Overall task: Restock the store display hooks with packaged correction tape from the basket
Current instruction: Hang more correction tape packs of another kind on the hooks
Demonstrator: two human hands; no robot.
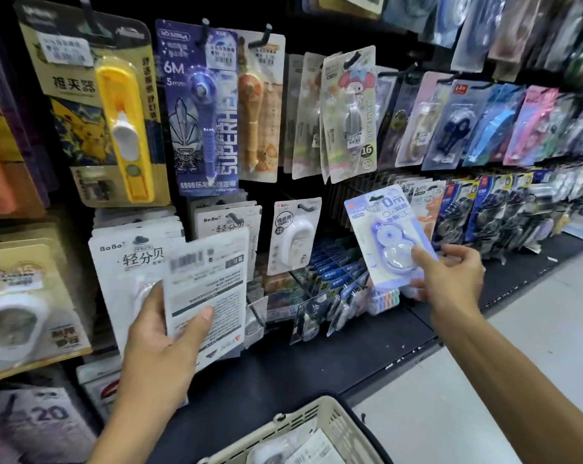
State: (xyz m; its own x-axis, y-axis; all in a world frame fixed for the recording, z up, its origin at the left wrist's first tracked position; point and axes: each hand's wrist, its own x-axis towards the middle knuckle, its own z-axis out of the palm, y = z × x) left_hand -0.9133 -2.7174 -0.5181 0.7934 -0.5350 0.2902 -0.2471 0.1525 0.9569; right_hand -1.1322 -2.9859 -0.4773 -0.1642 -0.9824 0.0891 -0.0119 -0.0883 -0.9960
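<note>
I have two packs of correction tape in hand. My right hand (pixel 451 272) pinches a purple pack (pixel 392 236) by its lower edge, thumb on the clear blister, and lifts it toward the lower row of hooks, right of the hook (pixel 305 206) carrying a lone white pack (pixel 295 236). My left hand (pixel 163 343) grips a white pack (pixel 208 289) turned back side out, barcode toward me, thumb across the print; it sits right in front of the stack of matching packs (pixel 132 262) at the left end of the lower row. More stock lies in the basket (pixel 330 426) below, at the bottom edge of my view.

The risks, as I judge them: the purple pack is held only at its bottom, so its top can swing and miss the hook tip, or slip from my pinch and fall onto the black shelf (pixel 283 370) among the small items there. The white pack faces backwards; hung like this, it would show its barcode to shoppers. Working both hands at once, I could also knock neighbouring packs off their hooks.
</note>
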